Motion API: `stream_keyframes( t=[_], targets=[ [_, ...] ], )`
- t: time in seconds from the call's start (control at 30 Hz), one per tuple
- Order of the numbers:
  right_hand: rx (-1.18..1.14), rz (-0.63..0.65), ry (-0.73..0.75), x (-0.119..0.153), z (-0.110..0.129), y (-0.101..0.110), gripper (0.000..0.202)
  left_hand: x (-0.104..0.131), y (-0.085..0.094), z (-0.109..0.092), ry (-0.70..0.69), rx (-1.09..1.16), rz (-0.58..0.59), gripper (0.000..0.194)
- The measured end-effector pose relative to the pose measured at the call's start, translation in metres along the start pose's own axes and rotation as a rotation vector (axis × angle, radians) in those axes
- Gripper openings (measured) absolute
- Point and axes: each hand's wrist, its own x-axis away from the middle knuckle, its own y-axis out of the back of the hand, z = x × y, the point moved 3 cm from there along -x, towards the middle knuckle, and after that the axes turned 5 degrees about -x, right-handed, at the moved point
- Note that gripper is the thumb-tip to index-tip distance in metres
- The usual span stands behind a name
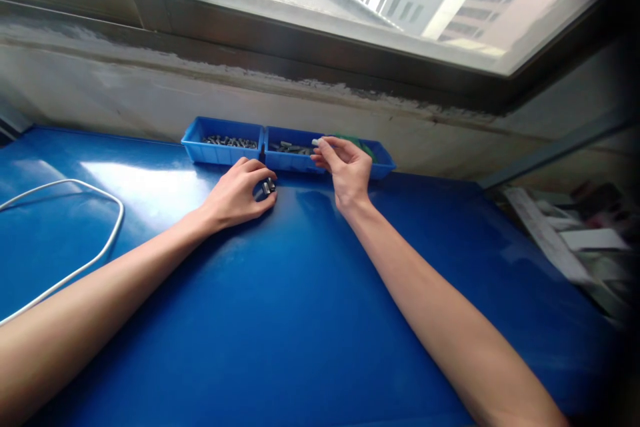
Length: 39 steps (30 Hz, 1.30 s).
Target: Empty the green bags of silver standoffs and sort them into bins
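Landmark: middle bin (295,163), smooth blue plastic.
Right hand (349,168), wrist raised, pinches pale stubby piece (317,143) by bin's right end; left hand (243,191), before its left end, curls around shiny dark pieces (269,185), grip unclear.

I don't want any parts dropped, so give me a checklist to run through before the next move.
1. Right hand has hold of the small light piece: ok.
2. Left hand has a firm grip on the dark metal pieces: cannot tell; they may rest on the table.
3. Left bin upright, with small metal parts inside: ok.
4. White cable away from both hands: ok.
5. Contents at the right end of the bin row visible: not ok; the right hand partly blocks the view.
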Motion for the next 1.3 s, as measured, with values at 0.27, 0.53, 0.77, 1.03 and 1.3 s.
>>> stream_keyframes(
  t=[0.27,0.53,0.77,1.03,1.3],
  targets=[
    [0.026,0.168,0.034,0.000,0.002,-0.001,0.040,-0.001,-0.003,0.003,-0.045,0.030,0.020,0.028],
    [0.000,0.254,-0.041,0.016,-0.002,-0.012,0.020,-0.001,-0.004,0.003,-0.084,0.032,0.003,0.029],
    [0.014,0.314,-0.068,0.023,-0.013,-0.017,0.021,-0.002,0.006,0.001,-0.017,0.235,-0.108,0.022],
    [0.039,0.350,-0.054,0.023,-0.016,-0.016,0.022,-0.001,0.004,0.014,0.216,0.699,-0.213,0.037],
    [0.039,0.374,-0.054,0.026,-0.011,-0.018,0.019,-0.001,0.004,0.014,0.320,0.828,-0.168,0.049]
  ],
)
